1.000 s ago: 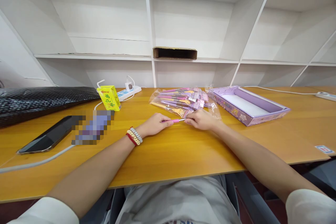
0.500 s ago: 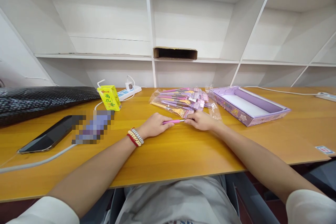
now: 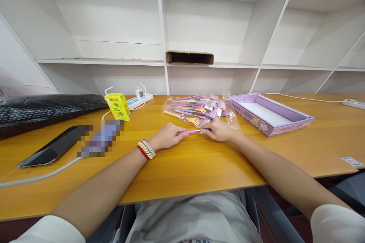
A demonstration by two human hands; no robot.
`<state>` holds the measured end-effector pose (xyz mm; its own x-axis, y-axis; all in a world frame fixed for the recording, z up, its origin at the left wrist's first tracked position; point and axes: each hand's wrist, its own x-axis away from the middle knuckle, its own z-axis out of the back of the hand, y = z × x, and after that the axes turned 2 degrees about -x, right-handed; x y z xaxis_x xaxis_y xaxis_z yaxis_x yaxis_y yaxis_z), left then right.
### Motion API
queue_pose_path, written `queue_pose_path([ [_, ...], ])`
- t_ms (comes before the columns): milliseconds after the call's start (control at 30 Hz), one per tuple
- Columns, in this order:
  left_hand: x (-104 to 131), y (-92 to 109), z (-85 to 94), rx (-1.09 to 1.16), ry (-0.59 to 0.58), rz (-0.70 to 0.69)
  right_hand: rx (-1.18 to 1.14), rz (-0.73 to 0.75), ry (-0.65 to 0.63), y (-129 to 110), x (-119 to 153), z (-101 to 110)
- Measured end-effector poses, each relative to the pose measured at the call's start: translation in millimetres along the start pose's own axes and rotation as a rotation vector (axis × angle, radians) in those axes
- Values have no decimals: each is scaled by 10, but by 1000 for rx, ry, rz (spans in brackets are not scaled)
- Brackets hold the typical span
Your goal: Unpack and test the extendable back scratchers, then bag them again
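Note:
A pink-handled stick point(image 3: 188, 132) with a metal shaft lies level between my two hands, above the wooden table. My left hand point(image 3: 170, 135), with beaded bracelets at the wrist, is closed on its pink end. The metal end is pinched in my right hand point(image 3: 218, 130), whose fingers hide the tip. Just behind my hands is a pile of clear-wrapped packets point(image 3: 196, 108), holding pink, purple and orange sticks with small hand-shaped ends. To the right of the pile sits an open purple box point(image 3: 266, 115) with a white bottom.
On the left are a yellow drink carton point(image 3: 118, 107) with a straw, a black phone point(image 3: 54, 146), a pixelated item, a white cable and a black wrapped bundle point(image 3: 48, 110). Power strips stand at the back. A cardboard box point(image 3: 189, 57) rests on the white shelf point(image 3: 114, 61).

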<state>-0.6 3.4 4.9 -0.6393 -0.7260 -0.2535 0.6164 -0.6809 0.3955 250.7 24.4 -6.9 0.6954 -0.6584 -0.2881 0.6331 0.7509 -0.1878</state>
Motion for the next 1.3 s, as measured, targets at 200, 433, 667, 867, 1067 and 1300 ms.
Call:
queue_pose_path([
  [200,6,-11,10,-254,8,-80,-93,-22,-59,0,-26,-8],
  [433,10,17,21,-343,-12,-78,-108,-1,-63,-13,-30,-10],
  [667,-11,27,-18,0,-34,37,65,5,8,1,6,29],
  [867,-21,28,-35,27,-42,52,40,2,14,19,6,0],
  [1067,20,54,-19,-400,19,-86,-50,5,-17,7,-1,-8],
  [1300,29,77,-25,-442,21,-75,-56,-10,-44,-11,-5,-9],
])
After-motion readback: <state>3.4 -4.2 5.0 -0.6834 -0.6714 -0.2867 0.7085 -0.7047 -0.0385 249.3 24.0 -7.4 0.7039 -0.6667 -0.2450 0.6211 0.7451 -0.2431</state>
